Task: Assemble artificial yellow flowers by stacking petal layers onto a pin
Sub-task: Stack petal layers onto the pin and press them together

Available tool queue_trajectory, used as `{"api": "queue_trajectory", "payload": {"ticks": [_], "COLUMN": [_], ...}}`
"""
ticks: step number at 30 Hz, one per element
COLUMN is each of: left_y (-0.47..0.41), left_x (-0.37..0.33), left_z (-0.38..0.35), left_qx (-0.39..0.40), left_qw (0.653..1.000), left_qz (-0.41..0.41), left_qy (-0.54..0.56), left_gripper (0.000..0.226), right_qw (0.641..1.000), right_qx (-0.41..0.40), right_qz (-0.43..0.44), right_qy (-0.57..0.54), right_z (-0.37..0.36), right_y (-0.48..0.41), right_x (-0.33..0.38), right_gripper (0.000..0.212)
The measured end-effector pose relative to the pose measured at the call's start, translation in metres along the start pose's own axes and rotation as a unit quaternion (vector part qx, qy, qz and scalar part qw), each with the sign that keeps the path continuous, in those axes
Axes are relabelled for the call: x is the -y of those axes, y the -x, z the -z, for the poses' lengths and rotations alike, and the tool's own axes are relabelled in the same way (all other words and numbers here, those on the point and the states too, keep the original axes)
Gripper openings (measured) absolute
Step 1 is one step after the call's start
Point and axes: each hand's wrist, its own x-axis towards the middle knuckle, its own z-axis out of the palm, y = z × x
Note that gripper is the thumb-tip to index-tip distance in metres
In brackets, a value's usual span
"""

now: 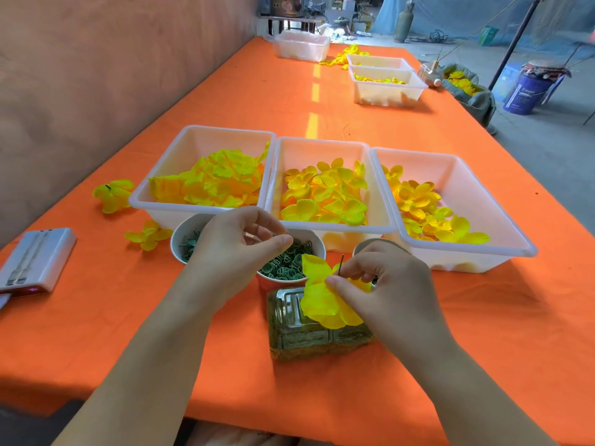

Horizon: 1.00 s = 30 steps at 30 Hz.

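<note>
Right hand (386,284) pinches a yellow petal layer (318,304) between thumb and curled fingers, just beside a thin dark pin (342,262) that pokes up through the petals. The layer sits over a clear, boxy container (306,336) with greenish contents, which lies on the orange table (322,387) near the middle of its near edge. Left hand (238,249) hovers with its fingers curled and thumb close to the forefinger; I cannot tell whether it holds anything. It hangs above a white cup (175,239) of dark green pieces and next to a second cup (314,239) filled with green rings (286,265). A third cup (370,242) is mostly hidden behind the right hand. Beyond the cups, three white trays stand side by side across the table: the left tray (199,146) holds large yellow petals, the middle tray (322,152) holds smaller yellow petal pieces, and the right tray (457,181) has yellow petals gathered along its left side. Two loose yellow flowers (112,194) lie toward the left edge of the table, near a white device (35,259) at that edge. More white trays (386,91) stand toward the far end.
</note>
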Motion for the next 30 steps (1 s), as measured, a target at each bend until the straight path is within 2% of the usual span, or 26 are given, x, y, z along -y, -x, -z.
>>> {"api": "queue_trajectory", "payload": {"ticks": [3,7,14,17,23,30], "left_y": [-0.002,0.005,0.009,0.009,0.007,0.012], "left_x": [0.002,-0.001,0.007,0.01,0.007,0.004], "left_z": [0.006,-0.002,-0.023,-0.027,-0.025,-0.023], "left_qx": [0.008,0.055,0.118,0.103,0.092,0.113], "left_qw": [1.0,0.997,0.991,0.992,0.994,0.991], "left_qz": [-0.001,-0.039,0.045,0.056,0.045,0.056], "left_qy": [0.017,-0.022,-0.039,-0.038,0.027,0.05], "left_gripper": [0.011,0.014,0.024,0.032,0.029,0.034], "right_qw": [1.0,0.999,0.998,0.998,0.998,0.998], "right_qx": [0.013,0.024,0.044,0.046,0.043,0.055], "right_qz": [-0.01,-0.016,-0.027,-0.023,-0.015,-0.003], "right_qy": [-0.01,-0.015,-0.041,-0.046,-0.045,-0.004], "right_z": [-0.002,-0.002,0.0,0.001,0.005,0.011], "right_y": [-0.001,0.0,-0.001,-0.001,-0.002,-0.006], "right_x": [-0.002,-0.003,-0.005,-0.006,-0.002,0.004], "right_gripper": [0.014,0.013,0.011,0.01,0.008,0.012]}}
